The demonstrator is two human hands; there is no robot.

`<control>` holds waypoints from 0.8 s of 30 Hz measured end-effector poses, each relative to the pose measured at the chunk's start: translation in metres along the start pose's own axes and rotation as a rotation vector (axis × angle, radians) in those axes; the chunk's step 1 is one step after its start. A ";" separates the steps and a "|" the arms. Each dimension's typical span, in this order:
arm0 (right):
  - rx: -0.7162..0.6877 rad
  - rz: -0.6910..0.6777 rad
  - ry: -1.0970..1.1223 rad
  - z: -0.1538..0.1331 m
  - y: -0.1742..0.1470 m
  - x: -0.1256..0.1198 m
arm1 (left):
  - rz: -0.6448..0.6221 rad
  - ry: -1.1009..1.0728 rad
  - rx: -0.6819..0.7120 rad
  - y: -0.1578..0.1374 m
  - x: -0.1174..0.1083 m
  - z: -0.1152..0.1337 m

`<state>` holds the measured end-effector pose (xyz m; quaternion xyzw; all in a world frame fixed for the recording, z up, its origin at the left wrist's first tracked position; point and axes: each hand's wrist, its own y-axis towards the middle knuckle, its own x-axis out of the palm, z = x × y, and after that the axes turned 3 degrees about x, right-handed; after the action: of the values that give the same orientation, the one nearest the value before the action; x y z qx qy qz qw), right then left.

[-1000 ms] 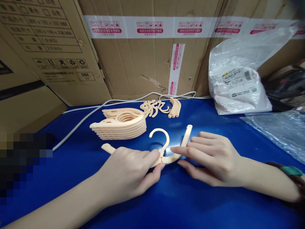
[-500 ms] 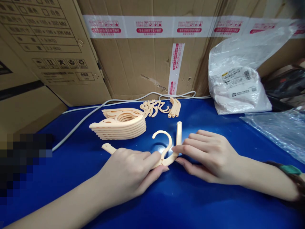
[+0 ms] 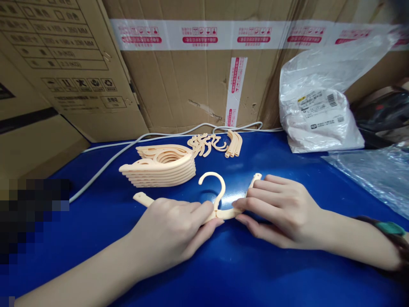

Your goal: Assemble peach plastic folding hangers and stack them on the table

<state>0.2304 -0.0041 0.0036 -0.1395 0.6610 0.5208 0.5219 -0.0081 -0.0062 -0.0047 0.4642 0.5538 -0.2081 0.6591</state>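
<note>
A cream plastic folding clothes hanger (image 3: pixel 222 187) is held just above or on the blue table, its curved hook pointing up and away from me. My left hand (image 3: pixel 177 226) is closed around its left arm, with thumb and index finger pinching near the base of the hook. The tip of that arm sticks out past my knuckles. My right hand (image 3: pixel 276 209) grips the right arm, which is swung partly outward; its end shows above my fingers. Behind my left hand lies a neat stack of cream hanger pieces (image 3: pixel 159 168).
Small loose hook pieces (image 3: pixel 203 144) and several short curved arms (image 3: pixel 234 144) lie at the back of the blue table (image 3: pixel 223 273). A grey cable (image 3: pixel 110 164) runs along the cardboard boxes (image 3: pixel 185 81). A white plastic bag (image 3: pixel 319 111) and clear wrap (image 3: pixel 377 170) are at right.
The hanger's right arm has swung outward and down to the right, moved by my right hand. The hook has shifted slightly left. My left hand has kept its grip.
</note>
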 end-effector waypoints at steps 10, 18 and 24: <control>0.074 -0.015 -0.014 0.002 0.000 0.000 | 0.039 0.041 0.145 0.002 -0.001 0.004; 0.037 0.004 -0.017 0.001 -0.001 -0.001 | 0.066 0.044 0.101 0.002 -0.002 0.005; 0.021 0.015 0.019 0.000 -0.003 0.000 | 0.118 0.059 0.072 0.001 0.000 0.003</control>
<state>0.2323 -0.0051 0.0019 -0.1339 0.6723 0.5165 0.5132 -0.0057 -0.0088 -0.0042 0.5254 0.5371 -0.1749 0.6364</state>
